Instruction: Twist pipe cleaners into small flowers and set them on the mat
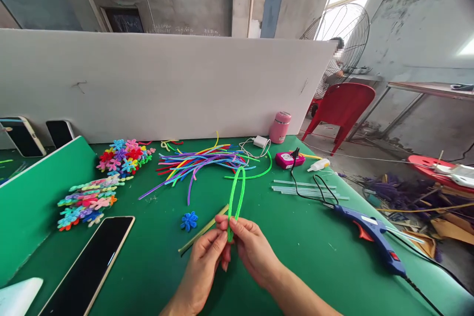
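Observation:
A bright green pipe cleaner (242, 190), bent into a tall narrow loop, stands upright between my hands. My left hand (205, 261) pinches its lower end between thumb and fingers. From the other side, my right hand (255, 249) grips the same lower end, the fingertips of both hands close together. Behind the left hand a thin yellowish-green stick (203, 231) lies slantwise on the green table, partly hidden by the fingers. A small blue pipe-cleaner flower (189, 220) rests just left of it. Farther back spreads a loose pile of coloured pipe cleaners (207, 160).
Finished flowers (124, 158) are heaped at the left, near a phone (91, 266). To the right are clear glue sticks (307, 190), a blue glue gun (370, 232) with its cord, a pink box (289, 160) and a pink bottle (280, 127). A white partition (166, 84) closes the back.

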{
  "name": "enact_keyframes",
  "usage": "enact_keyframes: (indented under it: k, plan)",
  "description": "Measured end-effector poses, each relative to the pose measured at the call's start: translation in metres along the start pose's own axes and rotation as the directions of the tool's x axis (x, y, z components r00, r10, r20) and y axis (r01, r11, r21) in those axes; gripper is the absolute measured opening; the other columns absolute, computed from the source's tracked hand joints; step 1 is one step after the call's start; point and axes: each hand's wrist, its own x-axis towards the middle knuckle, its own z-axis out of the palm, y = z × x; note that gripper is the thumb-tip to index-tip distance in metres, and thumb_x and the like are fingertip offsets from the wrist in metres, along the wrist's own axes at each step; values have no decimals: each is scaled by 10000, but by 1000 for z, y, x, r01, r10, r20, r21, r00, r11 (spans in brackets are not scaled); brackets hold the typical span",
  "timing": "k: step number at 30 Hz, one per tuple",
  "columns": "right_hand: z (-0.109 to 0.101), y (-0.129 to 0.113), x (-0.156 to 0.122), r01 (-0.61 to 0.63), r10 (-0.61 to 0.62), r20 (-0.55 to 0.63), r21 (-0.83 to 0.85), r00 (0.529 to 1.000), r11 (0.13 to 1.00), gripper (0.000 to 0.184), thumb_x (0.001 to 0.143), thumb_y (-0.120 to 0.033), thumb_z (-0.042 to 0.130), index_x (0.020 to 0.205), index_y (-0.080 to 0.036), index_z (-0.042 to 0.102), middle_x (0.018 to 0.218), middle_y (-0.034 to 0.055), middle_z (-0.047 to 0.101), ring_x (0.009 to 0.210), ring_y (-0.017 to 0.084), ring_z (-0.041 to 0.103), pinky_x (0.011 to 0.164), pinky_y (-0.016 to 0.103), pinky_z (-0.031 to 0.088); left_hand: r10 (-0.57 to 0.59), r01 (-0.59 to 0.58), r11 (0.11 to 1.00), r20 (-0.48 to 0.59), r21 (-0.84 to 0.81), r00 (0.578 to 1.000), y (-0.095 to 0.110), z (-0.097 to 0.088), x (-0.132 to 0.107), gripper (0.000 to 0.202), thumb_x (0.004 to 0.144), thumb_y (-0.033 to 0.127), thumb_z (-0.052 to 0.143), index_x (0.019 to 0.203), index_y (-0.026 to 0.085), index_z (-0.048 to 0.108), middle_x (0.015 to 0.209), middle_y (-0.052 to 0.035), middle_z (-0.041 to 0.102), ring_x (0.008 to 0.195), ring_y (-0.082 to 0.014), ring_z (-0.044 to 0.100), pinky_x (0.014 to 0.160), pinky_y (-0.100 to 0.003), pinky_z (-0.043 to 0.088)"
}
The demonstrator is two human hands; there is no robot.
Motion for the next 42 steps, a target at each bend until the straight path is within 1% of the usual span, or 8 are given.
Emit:
enact_keyframes:
  k: [4, 9, 12, 16, 22, 24, 30, 42]
  plan:
    - [-1, -1, 0, 7, -7, -2, 50, 1000, 999, 306, 715, -406, 606, 819, -124, 669, 452, -13, 504, 384, 106, 453, 363, 240, 415, 4, -4, 996, -1, -87, 1000, 0, -1, 0, 231, 746, 360, 562, 651, 149, 556, 551, 32, 422, 550, -103, 376, 503, -228, 318]
    - [0, 0, -2, 18, -18, -22, -5, 1000, 1000, 245, 694, -373, 637, 762, -143, 689, 562, 0, 551, 434, 94, 464, 399, 232, 416, 7, -7, 1000, -45, -13, 999, -1, -2, 0, 156, 720, 301, 604, 720, 147, 581, 571, 36, 429, 554, -97, 373, 506, -220, 320]
    - [0, -2, -2, 12, -13, -65, -4, 998, 1000, 224, 667, -364, 664, 690, -144, 692, 664, 27, 615, 531, 107, 514, 506, 241, 443, 11, -14, 999, -71, -35, 997, -1, -4, 1, 167, 718, 286, 592, 638, 145, 552, 537, 37, 439, 532, -90, 374, 496, -213, 315]
    - [-1, -6, -1, 7, 2, -158, 57, 987, 998, 207, 604, -320, 722, 527, -140, 655, 774, 64, 667, 774, 155, 569, 709, 245, 437, 6, -12, 996, -68, -84, 998, -1, -6, 2, 196, 712, 273, 577, 571, 156, 508, 493, 47, 440, 498, -82, 364, 480, -205, 309]
    - [-3, -7, -1, -26, 43, -160, 107, 986, 994, 208, 579, -318, 740, 522, -136, 660, 809, 84, 679, 830, 173, 570, 752, 263, 419, 12, -16, 998, -72, -65, 997, -2, -9, 4, 204, 714, 267, 566, 555, 161, 494, 487, 51, 434, 495, -79, 361, 475, -200, 307]
    - [-2, -6, -2, -29, 43, -159, 91, 986, 995, 201, 580, -324, 739, 542, -138, 672, 797, 78, 680, 812, 171, 569, 740, 266, 418, 20, -22, 999, -67, -43, 998, -3, -9, 5, 206, 722, 271, 558, 559, 161, 495, 489, 51, 432, 495, -80, 361, 474, -201, 306]
    - [-2, -4, -2, -47, 47, -113, 6, 992, 999, 266, 633, -374, 693, 745, -133, 713, 757, 62, 668, 630, 133, 545, 627, 272, 421, 24, -24, 1000, -44, 18, 999, -5, -9, 4, 215, 743, 274, 547, 570, 161, 485, 515, 50, 424, 515, -80, 365, 488, -202, 311]
    - [2, -2, 0, -10, 9, -55, -34, 998, 999, 301, 639, -414, 673, 707, -121, 681, 663, 31, 596, 458, 90, 469, 412, 237, 410, 20, -18, 999, -39, 35, 999, -8, -8, 5, 211, 730, 332, 572, 624, 158, 517, 535, 49, 400, 516, -79, 347, 470, -198, 299]
